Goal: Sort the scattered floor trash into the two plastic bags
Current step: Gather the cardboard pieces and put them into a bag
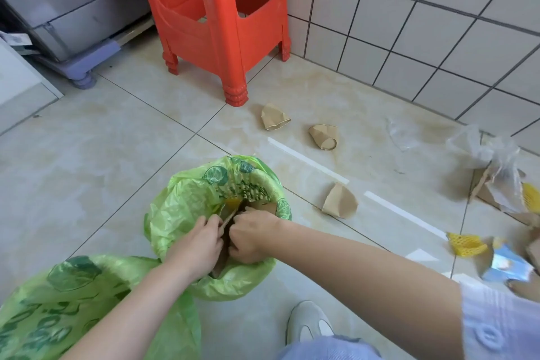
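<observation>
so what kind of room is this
Probably a home utility or laundry corner: tiled floor and white tiled wall, a grey appliance on a wheeled stand, and a red plastic stool.

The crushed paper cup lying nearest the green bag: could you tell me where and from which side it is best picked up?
Probably by its flattened wide end. The crushed paper cup lies on its side right of the green bag, free of other trash, so the right hand could come from above and pinch the folded walls together.
</observation>
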Motion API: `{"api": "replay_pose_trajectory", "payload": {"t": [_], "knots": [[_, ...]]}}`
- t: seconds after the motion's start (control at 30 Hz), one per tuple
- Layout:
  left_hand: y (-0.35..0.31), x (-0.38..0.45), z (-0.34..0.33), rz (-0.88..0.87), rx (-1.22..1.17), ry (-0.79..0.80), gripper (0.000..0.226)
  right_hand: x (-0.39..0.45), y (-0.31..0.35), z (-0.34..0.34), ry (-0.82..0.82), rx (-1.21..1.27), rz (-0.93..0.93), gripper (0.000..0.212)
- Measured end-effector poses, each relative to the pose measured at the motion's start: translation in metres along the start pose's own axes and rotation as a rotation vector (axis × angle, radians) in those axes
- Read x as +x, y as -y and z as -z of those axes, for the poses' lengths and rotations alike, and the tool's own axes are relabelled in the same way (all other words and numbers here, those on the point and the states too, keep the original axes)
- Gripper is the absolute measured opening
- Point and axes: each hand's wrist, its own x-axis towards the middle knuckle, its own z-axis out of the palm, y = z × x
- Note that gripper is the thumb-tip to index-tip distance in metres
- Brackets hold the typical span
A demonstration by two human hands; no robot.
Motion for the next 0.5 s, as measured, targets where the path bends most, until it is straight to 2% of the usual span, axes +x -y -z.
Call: {"api": "replay_pose_trajectory", "payload": {"t": [0.1, 0.2, 0.37, 0.43, 0.5], "knots": [[-0.003, 0.005, 0.005, 0.011, -0.051, 0.032, 0.013, 0.0, 0.003, 0.0, -0.039, -0.017, -0.023, 0.041], [-0.002, 0.006, 0.018, 0.035, -0.067, 0.045, 0.013, -0.01, -0.004, -0.001, -0.244, -0.073, 0.005, 0.042], [-0.008, -0.007, 0.046, 0.076, -0.078, 0.132, 0.051, -0.048, -0.027, 0.004, -0.427, -0.065, 0.001, 0.052], [-0.019, -0.015, 0.062, 0.047, -0.087, 0.094, 0.052, -0.07, -0.041, 0.01, -0.447, -0.06, -0.033, 0.047], [-0.038, -0.025, 0.077, -0.002, -0.11, -0.011, 0.043, -0.098, -0.057, 0.016, -0.426, -0.078, -0.071, 0.042]]}}
